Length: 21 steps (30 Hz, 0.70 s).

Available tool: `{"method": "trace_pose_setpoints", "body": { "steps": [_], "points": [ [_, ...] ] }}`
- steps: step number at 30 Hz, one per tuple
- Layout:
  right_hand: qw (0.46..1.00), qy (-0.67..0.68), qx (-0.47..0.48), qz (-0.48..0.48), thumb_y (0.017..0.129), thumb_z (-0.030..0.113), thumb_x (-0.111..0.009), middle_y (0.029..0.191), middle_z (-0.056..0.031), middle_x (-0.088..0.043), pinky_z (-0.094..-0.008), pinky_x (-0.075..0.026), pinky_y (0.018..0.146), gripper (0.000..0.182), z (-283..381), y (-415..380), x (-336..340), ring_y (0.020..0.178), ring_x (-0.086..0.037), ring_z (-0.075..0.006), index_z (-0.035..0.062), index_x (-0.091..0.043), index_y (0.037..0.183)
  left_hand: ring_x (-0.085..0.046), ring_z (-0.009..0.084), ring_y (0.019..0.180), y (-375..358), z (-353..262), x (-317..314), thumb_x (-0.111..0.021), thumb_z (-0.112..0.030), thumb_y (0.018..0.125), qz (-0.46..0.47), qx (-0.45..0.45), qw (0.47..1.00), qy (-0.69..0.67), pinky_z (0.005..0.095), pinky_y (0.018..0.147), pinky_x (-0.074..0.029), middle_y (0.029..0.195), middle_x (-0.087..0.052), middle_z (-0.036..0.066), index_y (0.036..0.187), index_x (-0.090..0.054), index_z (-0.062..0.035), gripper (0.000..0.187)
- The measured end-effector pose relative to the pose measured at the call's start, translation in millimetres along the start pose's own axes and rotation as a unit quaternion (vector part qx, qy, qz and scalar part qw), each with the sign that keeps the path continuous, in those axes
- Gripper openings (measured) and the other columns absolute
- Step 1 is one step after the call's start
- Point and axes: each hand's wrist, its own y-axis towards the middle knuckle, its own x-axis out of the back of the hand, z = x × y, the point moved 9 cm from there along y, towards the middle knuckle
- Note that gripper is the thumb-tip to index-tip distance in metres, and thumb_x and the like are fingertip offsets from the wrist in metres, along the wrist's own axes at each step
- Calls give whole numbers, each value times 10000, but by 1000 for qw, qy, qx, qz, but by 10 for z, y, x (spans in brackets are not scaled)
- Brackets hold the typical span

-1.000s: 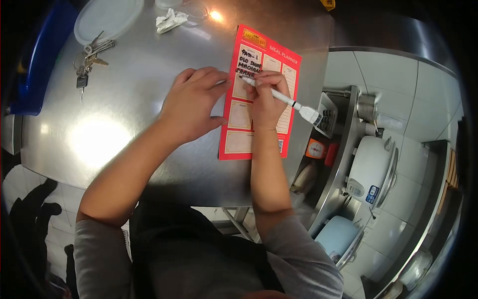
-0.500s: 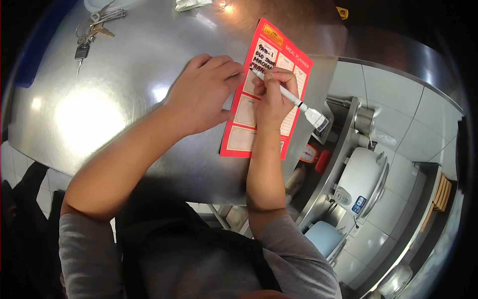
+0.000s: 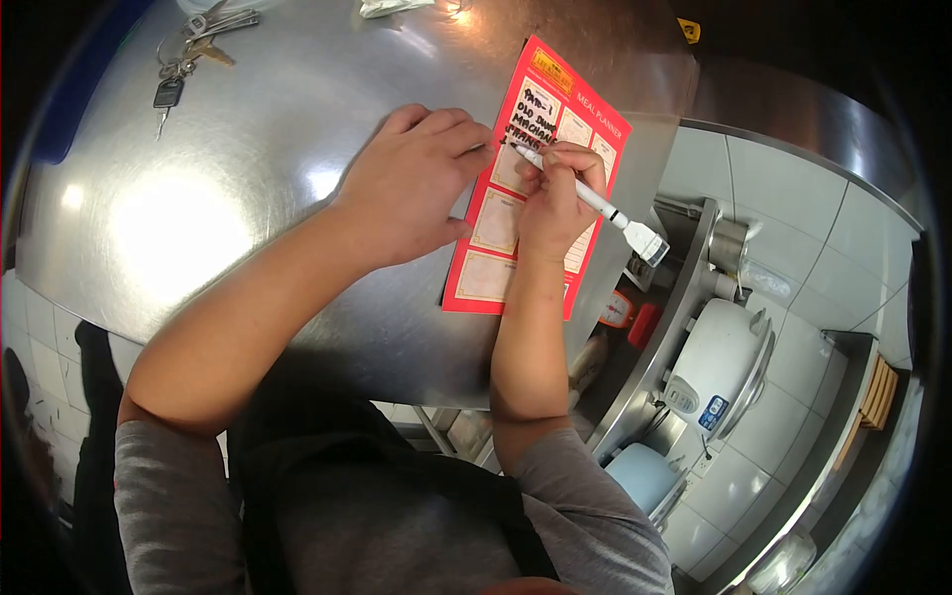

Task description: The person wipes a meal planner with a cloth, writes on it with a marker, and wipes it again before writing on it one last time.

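Note:
A red meal planner sheet (image 3: 486, 278) lies at a slant on the steel table, with black handwriting in its top left box. My right hand (image 3: 557, 213) grips a white marker (image 3: 599, 202) with a black band and a broad white end. The marker's tip is at the paper, just under the last written line. My left hand (image 3: 412, 188) rests palm down at the sheet's left edge, fingers stretched out and holding nothing. Part of the sheet's lower right is hidden behind my right hand and forearm.
Keys (image 3: 169, 94) lie on the steel table (image 3: 297, 119) at upper left, near a blue object (image 3: 84, 94) at its edge. To the right, a lower counter bears a white rice cooker (image 3: 709, 347), a light blue cooker (image 3: 635, 471), a metal pot (image 3: 729, 243) and an orange scale (image 3: 617, 309).
The marker tip and my right hand have shifted slightly down the page. More lettering shows on the last line, with a small mark below it. My left hand stays at the edge.

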Motion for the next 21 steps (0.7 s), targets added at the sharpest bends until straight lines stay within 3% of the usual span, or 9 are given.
{"method": "trace_pose_setpoints", "body": {
  "steps": [17, 21],
  "points": [
    [1000, -6, 2, 15, 825, -53, -539, 834, -101, -587, -218, -429, 476, 93, -36, 11, -5, 576, -549, -124, 27, -500, 800, -432, 206, 1271, -3, 2, -9, -806, -242, 637, 2, 8, 1000, 11, 419, 1078, -317, 1293, -523, 32, 1205, -605, -87, 622],
    [996, 84, -18, -15, 824, -36, -511, 825, -114, -581, -235, -426, 466, 72, -44, 32, 68, 549, -518, -148, 30, -493, 803, -434, 207, 1266, 6, 1, -4, -806, -244, 637, 8, 7, 1000, 4, 418, 1075, -318, 1290, -524, 32, 1206, -604, -86, 623]
  ]
}}
